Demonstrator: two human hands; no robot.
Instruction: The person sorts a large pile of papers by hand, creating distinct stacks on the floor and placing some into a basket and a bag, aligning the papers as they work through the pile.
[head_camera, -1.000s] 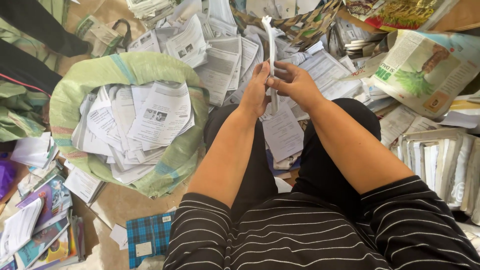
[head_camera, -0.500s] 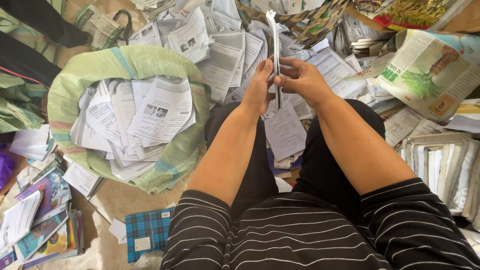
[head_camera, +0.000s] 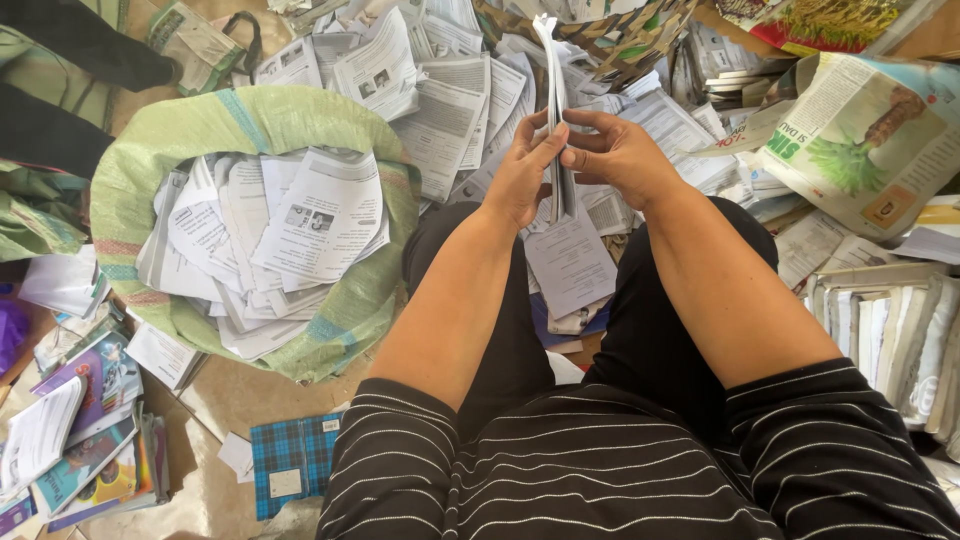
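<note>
Both of my hands hold one thin stack of printed paper sheets (head_camera: 555, 95), seen edge-on and standing upright in front of me. My left hand (head_camera: 522, 170) grips its left face, my right hand (head_camera: 615, 155) its right face, fingers pressed against the sheets near the lower half. The top of the stack rises above my fingers. Below the hands lie my black-trousered knees and a loose printed page (head_camera: 570, 265) between them.
A green woven sack (head_camera: 210, 125) full of printed pages stands at my left. Loose pages cover the floor ahead. A colourful newspaper (head_camera: 870, 140) lies at the right, stacked booklets (head_camera: 890, 330) below it, books (head_camera: 80, 440) and a blue checked notebook (head_camera: 290, 460) at lower left.
The paper stack and both hands have stayed together in front of me, shifting slightly; my fingers have regripped a little along the stack's sides.
</note>
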